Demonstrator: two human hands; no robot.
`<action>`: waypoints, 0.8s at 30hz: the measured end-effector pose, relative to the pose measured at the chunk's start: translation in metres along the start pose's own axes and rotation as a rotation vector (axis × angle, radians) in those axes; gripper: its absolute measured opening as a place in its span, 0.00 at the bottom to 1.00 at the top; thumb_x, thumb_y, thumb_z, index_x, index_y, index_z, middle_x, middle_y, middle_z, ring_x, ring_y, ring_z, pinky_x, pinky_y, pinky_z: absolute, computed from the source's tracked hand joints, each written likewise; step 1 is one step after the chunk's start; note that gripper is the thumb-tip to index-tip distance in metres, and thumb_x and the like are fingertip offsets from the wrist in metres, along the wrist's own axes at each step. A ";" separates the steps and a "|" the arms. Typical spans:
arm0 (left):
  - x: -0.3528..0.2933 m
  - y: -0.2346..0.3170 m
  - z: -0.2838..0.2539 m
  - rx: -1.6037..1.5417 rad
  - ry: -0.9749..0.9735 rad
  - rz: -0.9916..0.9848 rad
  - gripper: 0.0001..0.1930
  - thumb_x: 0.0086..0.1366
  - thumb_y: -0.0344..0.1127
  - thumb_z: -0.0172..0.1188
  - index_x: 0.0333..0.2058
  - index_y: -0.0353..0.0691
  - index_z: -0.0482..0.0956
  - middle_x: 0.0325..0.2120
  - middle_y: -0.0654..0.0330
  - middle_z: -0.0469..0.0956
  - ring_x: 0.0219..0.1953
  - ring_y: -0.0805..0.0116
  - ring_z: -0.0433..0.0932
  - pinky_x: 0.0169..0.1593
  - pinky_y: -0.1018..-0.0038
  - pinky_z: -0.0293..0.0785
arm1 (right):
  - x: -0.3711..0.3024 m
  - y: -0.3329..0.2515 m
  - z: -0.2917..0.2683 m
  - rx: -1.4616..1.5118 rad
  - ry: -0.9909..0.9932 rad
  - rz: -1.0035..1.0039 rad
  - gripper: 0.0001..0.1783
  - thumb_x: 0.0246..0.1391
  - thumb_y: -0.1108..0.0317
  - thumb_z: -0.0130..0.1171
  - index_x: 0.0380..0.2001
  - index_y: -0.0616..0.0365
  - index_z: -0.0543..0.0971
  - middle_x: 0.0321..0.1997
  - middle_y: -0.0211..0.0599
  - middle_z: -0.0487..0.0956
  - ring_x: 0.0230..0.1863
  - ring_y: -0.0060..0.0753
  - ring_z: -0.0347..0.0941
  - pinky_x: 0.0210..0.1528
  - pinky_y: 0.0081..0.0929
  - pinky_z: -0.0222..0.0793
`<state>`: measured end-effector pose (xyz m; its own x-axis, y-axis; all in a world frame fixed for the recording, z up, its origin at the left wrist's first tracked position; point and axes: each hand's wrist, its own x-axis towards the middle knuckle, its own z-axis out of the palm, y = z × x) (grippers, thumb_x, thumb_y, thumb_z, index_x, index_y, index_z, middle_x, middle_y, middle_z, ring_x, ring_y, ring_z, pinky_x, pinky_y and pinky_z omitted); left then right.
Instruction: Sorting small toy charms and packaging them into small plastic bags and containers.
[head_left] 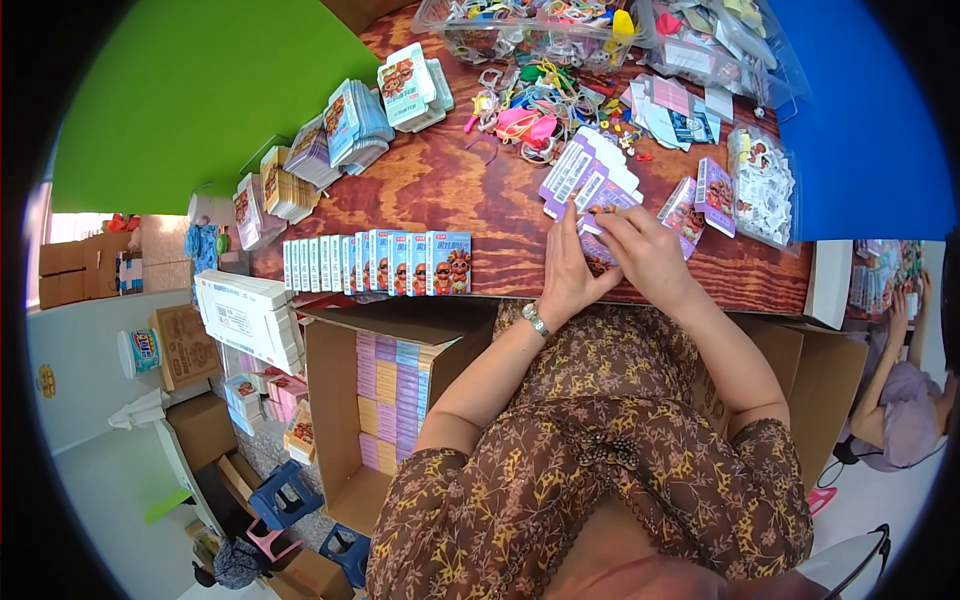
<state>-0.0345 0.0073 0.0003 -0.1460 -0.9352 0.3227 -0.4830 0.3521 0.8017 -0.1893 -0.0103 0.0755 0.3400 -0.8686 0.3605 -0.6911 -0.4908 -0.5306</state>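
Observation:
At the table's near edge, my left hand (572, 262) and my right hand (648, 250) are both closed around a small purple box (592, 244). My right fingers press together at its upper end, and they hide much of it. Just beyond my hands lie flat, unfolded purple cartons (588, 172) with white flaps. To the right of my right hand are a purple box (685, 215) and another purple box (715, 195) next to it.
A row of blue boxes (400, 265) stands at the left. Stacks of flat cartons (355, 125) line the far left edge. Beyond my hands lie a pile of colourful trinkets (545, 110) and plastic trays (530, 40). A cardboard carton (335, 400) of packed boxes stands below the table.

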 end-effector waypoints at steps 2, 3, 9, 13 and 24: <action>0.000 -0.005 0.002 -0.005 0.014 0.046 0.53 0.48 0.37 0.77 0.67 0.27 0.53 0.54 0.38 0.69 0.57 0.41 0.72 0.58 0.54 0.71 | 0.002 -0.001 -0.004 0.020 -0.006 0.008 0.12 0.55 0.73 0.65 0.44 0.58 0.83 0.36 0.40 0.79 0.35 0.43 0.81 0.35 0.35 0.77; -0.001 -0.008 0.002 -0.005 0.015 0.047 0.53 0.48 0.37 0.77 0.67 0.27 0.53 0.54 0.38 0.69 0.57 0.41 0.72 0.58 0.54 0.71 | 0.003 -0.002 -0.006 0.041 -0.010 0.018 0.12 0.54 0.73 0.65 0.43 0.57 0.84 0.35 0.39 0.79 0.35 0.43 0.81 0.35 0.36 0.77; -0.002 -0.018 -0.001 -0.211 -0.021 -0.067 0.42 0.47 0.40 0.78 0.57 0.30 0.64 0.47 0.42 0.74 0.47 0.45 0.79 0.48 0.59 0.77 | 0.006 -0.004 -0.005 0.031 0.002 -0.025 0.10 0.53 0.73 0.66 0.40 0.56 0.85 0.34 0.39 0.78 0.36 0.43 0.79 0.36 0.37 0.75; 0.004 -0.012 -0.003 -0.132 0.001 0.006 0.43 0.45 0.41 0.78 0.56 0.31 0.63 0.45 0.43 0.74 0.45 0.45 0.78 0.46 0.58 0.77 | 0.013 -0.008 -0.007 -0.038 -0.037 -0.076 0.10 0.53 0.73 0.66 0.40 0.56 0.85 0.33 0.38 0.78 0.36 0.43 0.77 0.37 0.38 0.74; 0.007 -0.013 -0.005 -0.123 -0.054 -0.088 0.45 0.44 0.40 0.77 0.57 0.30 0.61 0.47 0.42 0.72 0.50 0.44 0.76 0.51 0.56 0.74 | -0.011 0.013 -0.010 0.441 -0.200 0.043 0.22 0.60 0.74 0.60 0.58 0.58 0.79 0.58 0.43 0.78 0.63 0.39 0.73 0.59 0.31 0.72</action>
<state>-0.0251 -0.0032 -0.0052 -0.1559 -0.9621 0.2239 -0.3868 0.2680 0.8824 -0.2086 -0.0066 0.0721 0.4629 -0.8637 0.1993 -0.3861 -0.3988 -0.8318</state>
